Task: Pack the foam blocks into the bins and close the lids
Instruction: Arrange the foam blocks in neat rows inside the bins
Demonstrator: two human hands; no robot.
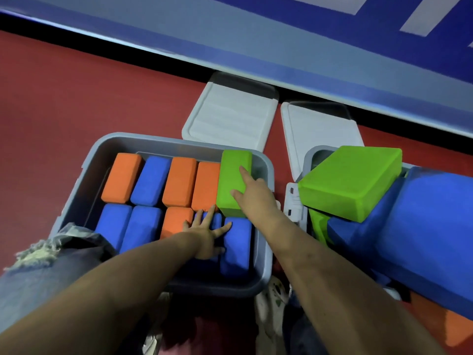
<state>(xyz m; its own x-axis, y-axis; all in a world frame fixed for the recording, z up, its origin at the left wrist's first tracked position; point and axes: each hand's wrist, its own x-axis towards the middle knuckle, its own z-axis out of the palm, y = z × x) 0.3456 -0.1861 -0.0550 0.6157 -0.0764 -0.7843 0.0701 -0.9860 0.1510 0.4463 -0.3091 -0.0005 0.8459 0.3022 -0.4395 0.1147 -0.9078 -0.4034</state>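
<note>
- Head view: packing step. My right hand grips the green block, fitting it into the left bin's last far-corner gap.
- My left hand, fingers spread, presses the near-row blocks.
- Next: push green flush, then fetch a lid.
- Left bin count: four orange, five blue, one green; two lids on the floor; right bin overfilled.
</note>
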